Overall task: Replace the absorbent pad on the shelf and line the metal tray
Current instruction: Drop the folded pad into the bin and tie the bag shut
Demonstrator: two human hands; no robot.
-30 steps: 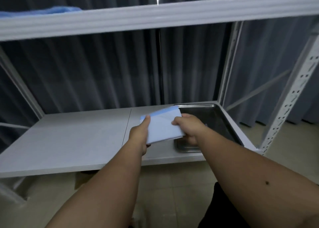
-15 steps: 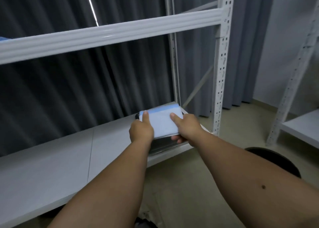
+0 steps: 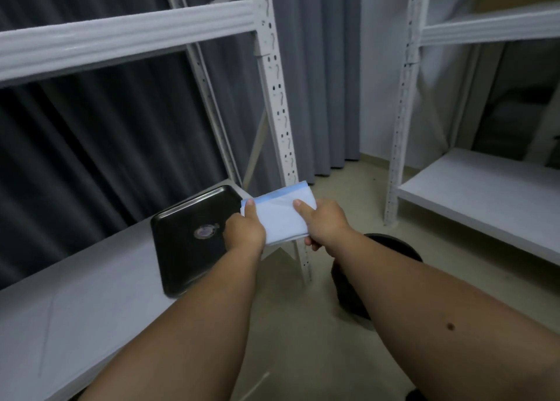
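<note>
**Folded pad held clear of the tray, liner job not yet begun**

A person holds a folded pad (image 3: pixel 280 218) at the centre of the frame, out past the end of the shelf (image 3: pixel 91 303) and above the floor rather than over the metal tray (image 3: pixel 188 237). The left hand (image 3: pixel 245 229) pinches the pad's left edge, thumb on top and the other fingers hidden beneath; the right hand (image 3: pixel 324 223) pinches the right edge the same way, with fingertips curling under the lower corner.

The risks, as judged from here: the pad is still folded, so opening it in mid-air could let one side slip from a thumb-and-finger pinch and drop to the floor or toward the dark round bin (image 3: pixel 391 249) below the right forearm. Laid down without being squared to the tray, it could bunch against the raised rim or hang over the shelf end.

The pad looks soft and thin, white with a pale blue band along its far edge, its surface lightly creased. The tray, left of centre, is a shallow rounded rectangle of dark, glossy metal with a bright reflection near its middle; it appears bare. The shelf board is flat, matte and pale. White perforated posts (image 3: pixel 274 97) rise behind, against pleated grey curtains (image 3: pixel 91 158).
</note>
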